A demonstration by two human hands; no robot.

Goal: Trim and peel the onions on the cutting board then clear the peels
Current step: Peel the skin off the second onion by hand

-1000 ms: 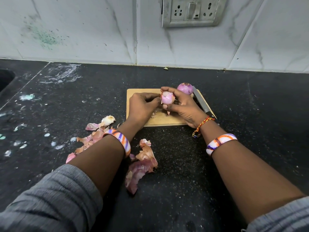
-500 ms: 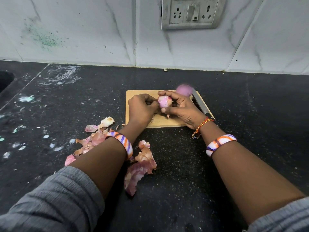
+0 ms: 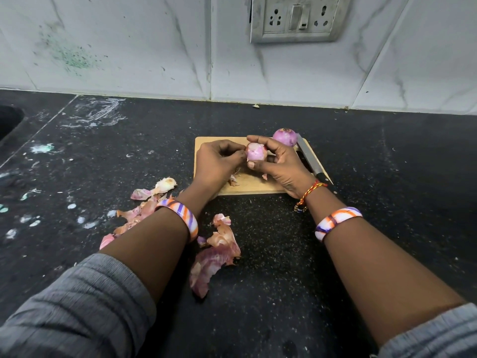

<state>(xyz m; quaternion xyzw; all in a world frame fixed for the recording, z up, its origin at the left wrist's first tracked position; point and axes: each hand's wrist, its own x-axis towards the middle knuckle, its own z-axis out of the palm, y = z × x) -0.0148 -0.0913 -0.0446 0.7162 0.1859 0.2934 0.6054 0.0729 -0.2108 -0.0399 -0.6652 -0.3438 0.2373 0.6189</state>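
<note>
A small wooden cutting board (image 3: 247,186) lies on the black counter. Over it my right hand (image 3: 281,164) grips a partly peeled pink onion (image 3: 255,152) between thumb and fingers. My left hand (image 3: 215,164) has its fingertips curled against the onion's left side, pinching at its skin. A second, peeled purple onion (image 3: 285,136) sits at the board's far right corner. A knife (image 3: 311,160) lies along the board's right edge, blade pointing away. A few peel scraps (image 3: 233,179) lie on the board under my hands.
Loose onion peels lie on the counter: one pile (image 3: 144,206) left of the board, partly under my left forearm, and another pile (image 3: 216,250) between my forearms. A sink edge (image 3: 7,122) shows at far left. The tiled wall with a socket plate (image 3: 296,19) stands behind.
Both hands stayed over the board working the onion; it has turned slightly in my right hand's grip. The peel piles have not moved.
</note>
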